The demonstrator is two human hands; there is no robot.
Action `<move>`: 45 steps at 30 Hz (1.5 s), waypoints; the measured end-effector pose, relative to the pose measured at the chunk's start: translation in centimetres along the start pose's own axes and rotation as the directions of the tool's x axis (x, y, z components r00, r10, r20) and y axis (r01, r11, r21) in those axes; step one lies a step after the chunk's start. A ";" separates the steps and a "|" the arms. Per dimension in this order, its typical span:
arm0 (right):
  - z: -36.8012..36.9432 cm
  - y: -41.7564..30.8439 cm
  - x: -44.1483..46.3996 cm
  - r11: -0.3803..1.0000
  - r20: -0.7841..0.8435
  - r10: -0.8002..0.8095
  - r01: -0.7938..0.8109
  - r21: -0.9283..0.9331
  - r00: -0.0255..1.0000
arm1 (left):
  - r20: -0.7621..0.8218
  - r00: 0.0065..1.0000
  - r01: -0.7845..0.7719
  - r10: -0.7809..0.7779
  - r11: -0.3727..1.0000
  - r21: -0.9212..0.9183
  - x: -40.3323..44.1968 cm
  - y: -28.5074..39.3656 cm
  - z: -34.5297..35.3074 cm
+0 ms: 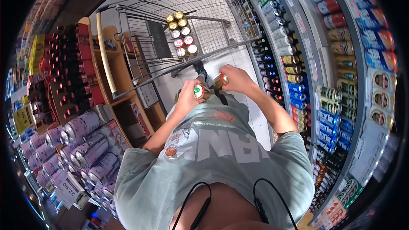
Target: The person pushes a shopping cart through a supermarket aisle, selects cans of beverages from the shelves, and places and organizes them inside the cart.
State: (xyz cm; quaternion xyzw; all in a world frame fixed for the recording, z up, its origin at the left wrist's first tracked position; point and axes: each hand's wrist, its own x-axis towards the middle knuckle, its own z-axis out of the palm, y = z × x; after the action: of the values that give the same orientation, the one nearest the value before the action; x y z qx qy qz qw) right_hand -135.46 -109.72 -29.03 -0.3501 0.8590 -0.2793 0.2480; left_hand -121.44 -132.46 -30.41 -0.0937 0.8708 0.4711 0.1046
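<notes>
My left hand (188,99) is wrapped round a drink can (198,90), whose lid faces up and shows a green tab. In my right hand (239,79) is a gold-coloured can (224,78), tilted, with its side partly hidden by my fingers. Both hands are in front of my waist, a little apart, on the near side of a wire shopping cart (149,73). Two rows of cans (179,34) stand upright in the cart, some with gold tops and others with silver or white tops.
Shelves of cans and bottles (294,87) run along my right. To the left are a wooden display stand (106,70) with the cart's handle (102,51) beside it, dark red-capped bottles (68,68) and stacked pink-and-white cans (81,127). Pale floor tiles (251,72) lie below.
</notes>
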 end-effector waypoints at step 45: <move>8.3 26.4 48.7 0.983 -0.407 0.184 -0.165 0.081 0.895 | -0.104 0.990 -0.041 0.093 0.906 0.420 53.9 -21.3 -0.3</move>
State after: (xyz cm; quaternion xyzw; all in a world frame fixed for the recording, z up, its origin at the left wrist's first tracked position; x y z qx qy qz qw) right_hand -173.34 -132.52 -63.45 -0.1990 0.9135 -0.3426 0.0926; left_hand -167.65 -147.66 -61.93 -0.0680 0.9588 0.2709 0.0526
